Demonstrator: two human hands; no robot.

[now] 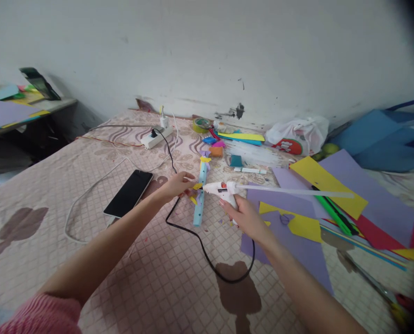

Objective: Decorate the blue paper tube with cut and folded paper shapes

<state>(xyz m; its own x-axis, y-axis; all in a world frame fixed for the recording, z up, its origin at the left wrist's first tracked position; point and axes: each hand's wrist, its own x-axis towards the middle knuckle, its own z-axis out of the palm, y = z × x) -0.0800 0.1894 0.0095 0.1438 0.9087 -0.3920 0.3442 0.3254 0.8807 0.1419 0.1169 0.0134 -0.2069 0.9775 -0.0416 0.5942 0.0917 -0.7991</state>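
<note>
A light blue paper strip [197, 212] with small dark marks lies on the patterned cloth, with yellow and purple paper pieces along it. My right hand [241, 214] is wrapped round the handle of a white glue gun [218, 188], a long clear glue stick [294, 191] jutting from its back. The gun's nozzle points left, at the strip's middle. My left hand [179, 184] is at the strip's left side, fingers pinched on a small yellow paper piece [197, 186] close to the nozzle.
A phone [128, 194] lies at the left, beside a white cable. The gun's black cord [207, 260] loops in front, and a power strip [156, 138] sits behind. Purple sheets [297, 260], a green cutter [335, 214] and scissors [370, 278] lie at the right.
</note>
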